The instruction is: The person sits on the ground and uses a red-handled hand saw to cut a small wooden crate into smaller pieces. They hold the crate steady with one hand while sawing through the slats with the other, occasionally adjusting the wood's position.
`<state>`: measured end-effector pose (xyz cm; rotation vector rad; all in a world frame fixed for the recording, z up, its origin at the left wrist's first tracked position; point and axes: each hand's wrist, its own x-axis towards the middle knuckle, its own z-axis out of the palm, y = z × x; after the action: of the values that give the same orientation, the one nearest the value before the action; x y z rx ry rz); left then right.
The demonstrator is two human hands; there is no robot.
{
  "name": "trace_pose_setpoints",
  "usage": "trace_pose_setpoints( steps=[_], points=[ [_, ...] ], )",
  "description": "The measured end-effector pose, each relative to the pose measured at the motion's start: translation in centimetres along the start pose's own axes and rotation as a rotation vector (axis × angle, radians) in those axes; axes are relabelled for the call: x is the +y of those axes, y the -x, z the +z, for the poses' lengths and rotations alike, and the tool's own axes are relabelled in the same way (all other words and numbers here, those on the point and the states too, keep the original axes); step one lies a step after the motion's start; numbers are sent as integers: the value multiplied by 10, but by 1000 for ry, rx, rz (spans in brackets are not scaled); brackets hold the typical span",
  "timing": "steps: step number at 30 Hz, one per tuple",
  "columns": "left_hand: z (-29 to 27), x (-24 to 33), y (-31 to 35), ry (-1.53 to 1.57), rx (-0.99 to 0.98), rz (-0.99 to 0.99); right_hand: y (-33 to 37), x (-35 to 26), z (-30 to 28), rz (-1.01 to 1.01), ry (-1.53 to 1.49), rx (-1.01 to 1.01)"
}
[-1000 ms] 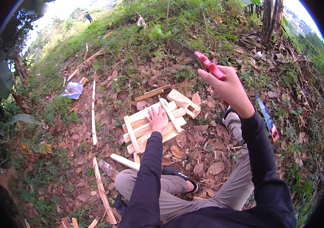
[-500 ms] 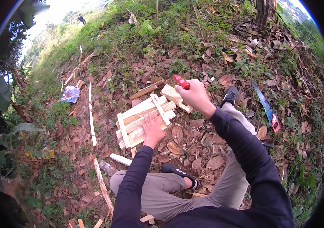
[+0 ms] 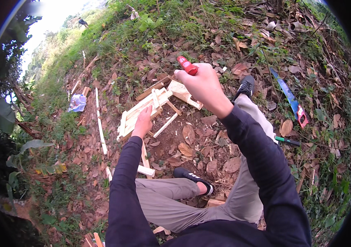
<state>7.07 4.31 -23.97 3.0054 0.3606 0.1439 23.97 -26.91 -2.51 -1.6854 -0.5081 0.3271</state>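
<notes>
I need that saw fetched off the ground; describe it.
Find the person's right leg. To its right, just beyond a green-and-black handle, lies the saw. Its long blue blade sets it apart from that handle and the red handle in the right hand.

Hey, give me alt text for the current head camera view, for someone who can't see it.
A person's right hand grips a red-handled tool while the left hand touches a slatted wooden panel. Loose wooden strips lie nearby on leaf-littered ground, with a blue-bladed saw at right.
</notes>
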Motion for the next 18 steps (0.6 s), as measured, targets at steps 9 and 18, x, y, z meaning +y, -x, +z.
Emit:
trace_pose_setpoints(
  steps=[9, 18],
  points=[
    [-83, -14, -21, 130, -12, -151, -5, 7, -6, -71, -43, 15],
    [-102, -87, 19, 1158, 71, -508, -4, 9, -24, 18, -145, 60]
  ],
)
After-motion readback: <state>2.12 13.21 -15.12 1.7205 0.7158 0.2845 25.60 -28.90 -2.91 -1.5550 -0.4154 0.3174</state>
